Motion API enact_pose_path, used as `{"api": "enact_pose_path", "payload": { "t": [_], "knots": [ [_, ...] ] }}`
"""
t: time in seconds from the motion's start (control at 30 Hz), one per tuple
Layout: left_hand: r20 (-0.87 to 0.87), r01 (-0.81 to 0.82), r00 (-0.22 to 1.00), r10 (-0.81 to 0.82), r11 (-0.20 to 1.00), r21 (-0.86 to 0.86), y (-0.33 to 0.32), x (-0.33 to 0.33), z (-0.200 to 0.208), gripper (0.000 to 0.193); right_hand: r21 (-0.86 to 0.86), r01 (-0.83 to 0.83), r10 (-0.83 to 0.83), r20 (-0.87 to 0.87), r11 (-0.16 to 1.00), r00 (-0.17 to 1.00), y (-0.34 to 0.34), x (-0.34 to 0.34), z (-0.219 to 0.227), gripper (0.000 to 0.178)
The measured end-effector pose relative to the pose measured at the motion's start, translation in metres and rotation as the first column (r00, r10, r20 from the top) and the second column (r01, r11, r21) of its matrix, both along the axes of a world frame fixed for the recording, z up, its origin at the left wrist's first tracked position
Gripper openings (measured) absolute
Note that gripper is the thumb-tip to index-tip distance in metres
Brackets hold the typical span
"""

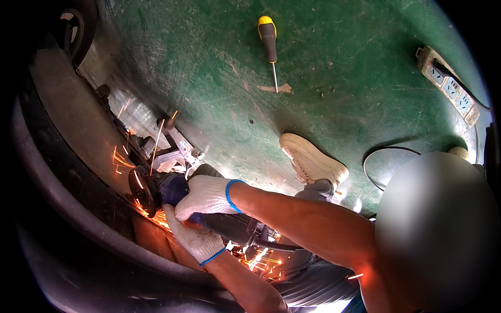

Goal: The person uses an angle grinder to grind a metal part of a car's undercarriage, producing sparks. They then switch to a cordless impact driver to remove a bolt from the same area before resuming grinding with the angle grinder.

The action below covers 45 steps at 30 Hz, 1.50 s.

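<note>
An angle grinder with a dark blue head is held in both my hands, its disc against the inside of a long curved dark part on the left. My right hand, in a white knit glove with blue cuff trim, wraps over the grinder from above. Gloved the same way, my left hand closes on it from the near side; its fingers are partly hidden. Orange sparks spray from the disc, with more beneath my forearms. The grinder's dark body runs back below my right wrist.
On the green floor lies a screwdriver with a black-and-yellow handle. A power strip with a plugged-in black cord lies at far right. My white shoe rests mid-floor. A metal jack-like device stands behind the grinder. A blurred round patch covers the right.
</note>
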<state>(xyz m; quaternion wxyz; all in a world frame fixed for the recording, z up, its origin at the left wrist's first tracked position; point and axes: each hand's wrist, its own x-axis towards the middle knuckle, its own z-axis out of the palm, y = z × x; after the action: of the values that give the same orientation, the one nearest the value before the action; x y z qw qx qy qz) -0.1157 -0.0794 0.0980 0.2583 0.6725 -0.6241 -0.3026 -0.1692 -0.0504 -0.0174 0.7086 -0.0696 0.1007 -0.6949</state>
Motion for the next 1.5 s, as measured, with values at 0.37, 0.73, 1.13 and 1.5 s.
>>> {"api": "enact_pose_path", "payload": {
  "t": [0.37, 0.73, 1.13, 1.5],
  "knots": [
    [0.015, 0.067, 0.998, -0.068, 0.997, 0.036, -0.010, 0.007, 0.002, 0.055, -0.002, -0.006, 0.006, 0.005, 1.000, 1.000, -0.001, 0.001, 0.000, 0.052],
    [-0.049, 0.022, 0.999, -0.018, 0.997, 0.078, -0.013, 0.008, 0.006, 0.051, 0.008, 0.002, -0.001, -0.029, 1.000, 1.000, -0.002, 0.001, -0.001, 0.054],
    [0.010, -0.009, 1.000, 0.009, 0.997, -0.078, 0.004, -0.002, -0.003, 0.058, -0.005, -0.016, 0.016, -0.027, 1.000, 1.000, -0.003, 0.001, 0.002, 0.052],
    [0.084, -0.076, 0.993, 0.085, 0.991, -0.114, 0.007, -0.003, -0.002, 0.062, -0.009, 0.001, -0.001, 0.003, 1.000, 1.000, -0.001, 0.000, 0.002, 0.046]
  ]
}}
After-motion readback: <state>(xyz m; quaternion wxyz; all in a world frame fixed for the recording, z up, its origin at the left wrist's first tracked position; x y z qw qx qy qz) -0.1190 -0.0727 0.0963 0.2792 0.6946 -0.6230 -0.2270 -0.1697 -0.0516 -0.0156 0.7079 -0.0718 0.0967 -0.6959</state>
